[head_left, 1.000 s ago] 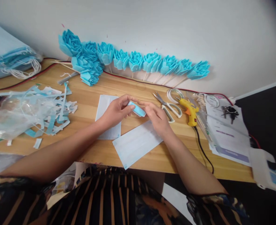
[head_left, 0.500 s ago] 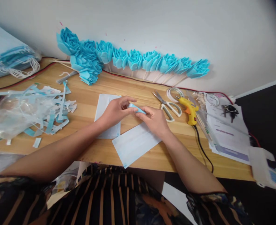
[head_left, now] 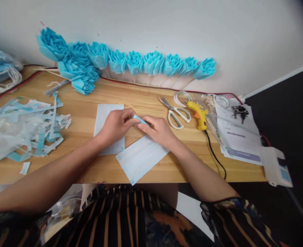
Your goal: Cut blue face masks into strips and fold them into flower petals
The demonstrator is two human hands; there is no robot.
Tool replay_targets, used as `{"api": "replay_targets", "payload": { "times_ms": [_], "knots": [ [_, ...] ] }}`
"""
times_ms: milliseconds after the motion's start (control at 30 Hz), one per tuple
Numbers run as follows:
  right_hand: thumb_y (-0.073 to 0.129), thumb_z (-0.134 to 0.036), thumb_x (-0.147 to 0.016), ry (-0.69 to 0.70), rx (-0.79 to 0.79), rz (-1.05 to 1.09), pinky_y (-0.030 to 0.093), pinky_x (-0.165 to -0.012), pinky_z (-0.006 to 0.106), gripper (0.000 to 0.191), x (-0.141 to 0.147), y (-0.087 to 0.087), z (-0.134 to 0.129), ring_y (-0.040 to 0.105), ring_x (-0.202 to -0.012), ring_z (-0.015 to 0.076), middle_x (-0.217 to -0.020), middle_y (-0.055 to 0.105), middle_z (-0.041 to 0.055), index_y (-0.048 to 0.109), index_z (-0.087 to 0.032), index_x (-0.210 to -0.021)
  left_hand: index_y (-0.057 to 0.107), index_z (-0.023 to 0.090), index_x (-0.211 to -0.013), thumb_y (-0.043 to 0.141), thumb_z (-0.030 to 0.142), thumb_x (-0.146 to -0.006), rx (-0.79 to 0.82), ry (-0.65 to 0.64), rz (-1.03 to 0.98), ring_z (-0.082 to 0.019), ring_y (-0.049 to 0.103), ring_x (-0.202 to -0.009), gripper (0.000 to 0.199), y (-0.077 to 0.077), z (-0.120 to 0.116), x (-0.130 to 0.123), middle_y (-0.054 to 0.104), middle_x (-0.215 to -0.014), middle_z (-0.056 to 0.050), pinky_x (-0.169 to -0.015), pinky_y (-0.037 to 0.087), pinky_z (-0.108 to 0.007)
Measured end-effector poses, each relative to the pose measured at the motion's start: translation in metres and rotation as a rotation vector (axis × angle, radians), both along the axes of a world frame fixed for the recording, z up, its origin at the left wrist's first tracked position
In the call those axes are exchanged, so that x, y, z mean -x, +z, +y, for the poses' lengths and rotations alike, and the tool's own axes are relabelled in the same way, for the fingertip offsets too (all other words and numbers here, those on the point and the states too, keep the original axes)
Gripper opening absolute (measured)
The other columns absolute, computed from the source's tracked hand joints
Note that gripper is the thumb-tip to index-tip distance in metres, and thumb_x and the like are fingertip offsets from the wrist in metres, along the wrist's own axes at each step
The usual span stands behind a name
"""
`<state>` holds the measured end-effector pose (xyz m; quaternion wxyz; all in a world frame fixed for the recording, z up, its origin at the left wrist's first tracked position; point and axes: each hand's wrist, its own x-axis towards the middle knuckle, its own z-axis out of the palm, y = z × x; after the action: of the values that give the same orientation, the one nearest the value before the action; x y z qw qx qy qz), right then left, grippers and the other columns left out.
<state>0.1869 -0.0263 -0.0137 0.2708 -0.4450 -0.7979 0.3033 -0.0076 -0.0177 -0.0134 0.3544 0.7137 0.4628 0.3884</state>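
Observation:
Between my two hands is a small rolled blue strip (head_left: 140, 119), narrow and slanting, its ends hidden by fingers. My left hand (head_left: 118, 124) pinches its left end. The right end is gripped by the thumb and fingers of my right hand (head_left: 158, 130). Under my left hand lies a pale, flat sheet (head_left: 97, 118), like a mask's fabric layer. A second pale sheet (head_left: 141, 159) lies at a slant under my right wrist. White-handled scissors (head_left: 175, 115) rest to the right of my hands, their blades pointing away to the left.
Blue fabric flowers (head_left: 134, 63) on sticks lean along the wall. A yellow glue gun (head_left: 200, 116), a tape roll (head_left: 182, 98), papers (head_left: 240, 137) and keys (head_left: 240, 111) lie right. Scraps (head_left: 39, 142) and plastic spread left; strapped blue masks (head_left: 2, 68) sit behind them.
The view has shifted, so the table's things appear further left. My left fingers have closed in around the blue strip, where before the index finger was stretched out.

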Motion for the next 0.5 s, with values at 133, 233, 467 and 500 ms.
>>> {"api": "replay_targets", "payload": {
  "times_ms": [133,233,467,500],
  "knots": [
    [0.049,-0.046,-0.101,0.029,0.04,0.008,0.039,-0.068,0.025,0.037,0.0013,0.0042,-0.0021,0.06,-0.068,0.013,-0.07,0.067,-0.0012,0.066,-0.02,-0.081,0.064,0.018,-0.07,0.065,0.036,-0.086,0.042,-0.06,-0.082,-0.013,0.05,-0.059,0.025,0.0033,-0.0043,-0.0021,0.062,-0.062,0.0,-0.059,0.033,-0.026],
    [0.043,-0.051,-0.103,0.02,0.0,-0.033,0.037,-0.066,0.025,0.046,0.0007,0.0057,-0.0032,0.058,-0.065,0.0127,-0.066,0.064,-0.0011,0.065,-0.02,-0.077,0.062,0.018,-0.067,0.065,0.038,-0.087,0.062,-0.075,-0.137,-0.013,0.051,-0.06,0.028,0.0063,-0.0072,-0.0026,0.06,-0.062,0.0,-0.06,0.035,-0.026],
    [0.039,-0.06,-0.101,0.086,-0.073,-0.024,0.032,-0.062,0.025,0.055,-0.0027,0.0045,-0.0007,0.051,-0.062,0.0117,-0.063,0.056,-0.0019,0.063,-0.02,-0.072,0.057,0.019,-0.064,0.065,0.047,-0.087,0.149,-0.085,-0.172,-0.013,0.048,-0.058,0.037,0.002,-0.0059,-0.0012,0.056,-0.058,0.001,-0.06,0.035,-0.026],
    [0.04,-0.06,-0.101,0.076,-0.059,-0.003,0.032,-0.061,0.025,0.055,-0.003,0.0048,-0.0004,0.049,-0.06,0.0112,-0.061,0.055,-0.0023,0.06,-0.02,-0.069,0.057,0.019,-0.063,0.065,0.048,-0.087,0.168,-0.084,-0.185,-0.013,0.048,-0.058,0.038,0.0014,-0.0049,-0.0008,0.056,-0.058,0.0,-0.061,0.036,-0.027]
  ]
}}
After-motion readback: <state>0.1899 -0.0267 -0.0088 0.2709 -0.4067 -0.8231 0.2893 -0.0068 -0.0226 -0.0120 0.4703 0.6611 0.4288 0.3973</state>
